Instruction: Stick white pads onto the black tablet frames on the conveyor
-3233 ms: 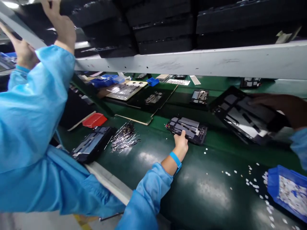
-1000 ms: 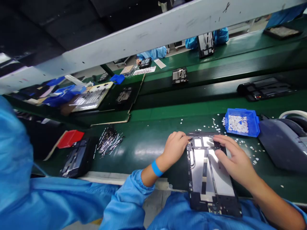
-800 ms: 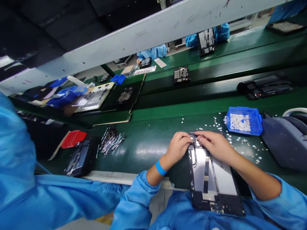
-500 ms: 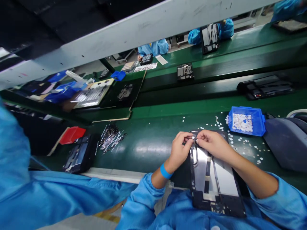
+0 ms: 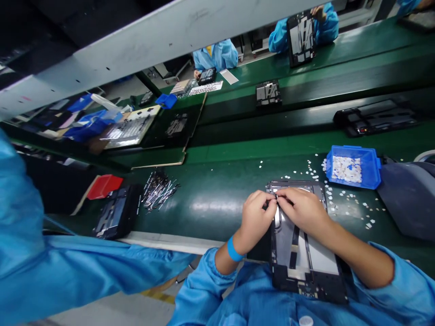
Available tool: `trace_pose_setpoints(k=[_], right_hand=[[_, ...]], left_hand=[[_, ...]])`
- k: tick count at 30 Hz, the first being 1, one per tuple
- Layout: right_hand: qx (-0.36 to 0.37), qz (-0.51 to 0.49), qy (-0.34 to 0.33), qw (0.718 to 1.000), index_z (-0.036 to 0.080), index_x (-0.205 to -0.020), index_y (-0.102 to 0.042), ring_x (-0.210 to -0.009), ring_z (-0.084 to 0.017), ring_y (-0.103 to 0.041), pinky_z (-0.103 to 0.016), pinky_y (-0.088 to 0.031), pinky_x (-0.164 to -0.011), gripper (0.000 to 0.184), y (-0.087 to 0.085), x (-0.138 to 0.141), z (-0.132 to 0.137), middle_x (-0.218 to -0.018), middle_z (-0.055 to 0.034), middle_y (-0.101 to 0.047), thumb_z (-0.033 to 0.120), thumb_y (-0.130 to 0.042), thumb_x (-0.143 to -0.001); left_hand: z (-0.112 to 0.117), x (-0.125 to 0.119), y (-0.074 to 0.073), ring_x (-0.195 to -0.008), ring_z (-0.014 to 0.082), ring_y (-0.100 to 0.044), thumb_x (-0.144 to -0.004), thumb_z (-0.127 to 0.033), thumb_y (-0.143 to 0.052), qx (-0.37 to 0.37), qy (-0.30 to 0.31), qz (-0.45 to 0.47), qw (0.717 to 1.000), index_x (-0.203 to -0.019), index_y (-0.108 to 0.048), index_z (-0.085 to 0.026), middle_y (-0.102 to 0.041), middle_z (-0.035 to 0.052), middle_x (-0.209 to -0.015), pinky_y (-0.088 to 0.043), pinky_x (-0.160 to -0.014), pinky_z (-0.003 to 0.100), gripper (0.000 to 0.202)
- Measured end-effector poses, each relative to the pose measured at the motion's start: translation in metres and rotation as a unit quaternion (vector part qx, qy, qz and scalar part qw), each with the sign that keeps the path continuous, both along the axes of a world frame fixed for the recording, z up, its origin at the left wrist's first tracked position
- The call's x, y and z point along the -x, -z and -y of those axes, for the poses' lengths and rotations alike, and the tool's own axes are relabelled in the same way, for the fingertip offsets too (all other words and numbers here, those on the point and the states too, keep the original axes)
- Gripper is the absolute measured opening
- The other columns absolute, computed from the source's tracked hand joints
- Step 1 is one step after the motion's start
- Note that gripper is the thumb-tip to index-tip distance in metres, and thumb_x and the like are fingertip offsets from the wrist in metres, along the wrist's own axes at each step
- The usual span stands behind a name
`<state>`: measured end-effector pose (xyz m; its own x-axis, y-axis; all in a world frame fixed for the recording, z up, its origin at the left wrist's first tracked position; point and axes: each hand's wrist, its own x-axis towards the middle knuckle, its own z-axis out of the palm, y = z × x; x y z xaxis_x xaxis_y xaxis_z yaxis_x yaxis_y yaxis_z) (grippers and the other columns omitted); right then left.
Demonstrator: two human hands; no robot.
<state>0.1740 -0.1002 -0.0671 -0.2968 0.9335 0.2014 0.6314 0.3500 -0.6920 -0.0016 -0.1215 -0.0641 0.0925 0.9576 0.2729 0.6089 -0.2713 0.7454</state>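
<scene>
A tablet screen assembly (image 5: 321, 260) with its inner side up, showing silver plates, dark strips and a black frame, leans from the bench edge toward my body. At its upper left corner both hands meet, fingertips almost touching. My left hand (image 5: 255, 217), with a blue band on the wrist, is closed in a pinch over that corner. Opposite it, my right hand (image 5: 302, 210) lies across the assembly's upper part, thumb and forefinger also pinched. Something tiny and dark shows between the fingertips, too small to name.
Right of the assembly stands a blue bin (image 5: 353, 167) of small white pieces, with more scattered on the green bench (image 5: 204, 199). Leftward lie a pile of thin strips (image 5: 159, 192), a red bin (image 5: 104, 186) and another assembly (image 5: 113, 215). A co-worker's blue sleeve (image 5: 102, 271) reaches in at left.
My hands stay at the assembly's upper left corner; their fingertips have drawn closer together. The white bit between them no longer shows. The view has shifted slightly.
</scene>
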Motion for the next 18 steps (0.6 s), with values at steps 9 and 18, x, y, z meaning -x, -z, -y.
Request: trace_pose_setpoints(k=[9,18], right_hand=[[-0.019,0.017,-0.026,0.999,0.025,-0.103,-0.08,-0.093,-0.023,-0.077,-0.035,-0.056,-0.084,0.028,0.0,-0.005,-0.002,-0.103,-0.0042,-0.082,0.024,-0.053,-0.098],[-0.072,0.042,0.061,0.995,0.022,-0.084,-0.069,-0.078,-0.021,-0.07,-0.032,-0.046,-0.073,0.019,-0.001,0.0,0.007,-0.083,-0.0035,-0.075,0.023,-0.054,-0.095]], left_hand=[[0.006,0.003,0.002,-0.08,0.0203,-0.064,-0.101,-0.021,-0.06,-0.1,0.023,-0.146,0.984,-0.089,-0.073,-0.022,-0.072,0.0049,-0.083,-0.046,-0.074,0.036,0.017],[0.005,-0.002,0.002,-0.082,0.02,-0.067,-0.096,-0.016,-0.063,-0.077,0.026,-0.083,0.993,-0.087,-0.072,-0.022,-0.075,0.0045,-0.086,-0.049,-0.076,0.034,0.014]])
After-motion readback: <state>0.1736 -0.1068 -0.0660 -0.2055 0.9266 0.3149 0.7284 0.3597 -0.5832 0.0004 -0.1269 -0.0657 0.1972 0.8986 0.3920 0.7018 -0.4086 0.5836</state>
